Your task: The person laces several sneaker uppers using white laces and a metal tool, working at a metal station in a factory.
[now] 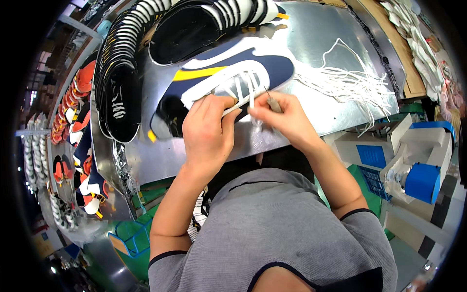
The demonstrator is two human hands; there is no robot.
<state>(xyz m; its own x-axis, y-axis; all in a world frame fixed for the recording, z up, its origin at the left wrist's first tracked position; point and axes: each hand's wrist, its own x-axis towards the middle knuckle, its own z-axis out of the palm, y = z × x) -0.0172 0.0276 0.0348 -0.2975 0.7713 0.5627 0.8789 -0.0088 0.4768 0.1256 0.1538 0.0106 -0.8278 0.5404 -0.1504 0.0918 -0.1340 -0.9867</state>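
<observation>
A flat shoe upper point(279, 68) in navy, white, yellow and black lies on the metal bench in front of me. White lace point(251, 90) crosses its eyelet opening in several rows. My left hand point(206, 129) is closed on the upper's near edge, thumb and forefinger pinching beside the eyelets. Between the fingers of my right hand point(289, 119) is an awl-like tool point(275, 105), with a short greyish grip and a thin dark shaft toward the lace. Whether its tip is hooked I cannot tell. A blurred loop of lace hangs below the right fingers.
A pile of loose white laces point(340, 82) spreads over the bench point(321, 24) to the right. Stacked black-lined uppers point(121, 97) curve along the left and far sides. Beyond the bench's right edge stands a white and blue machine point(418, 170); red and white uppers point(80, 97) hang at left.
</observation>
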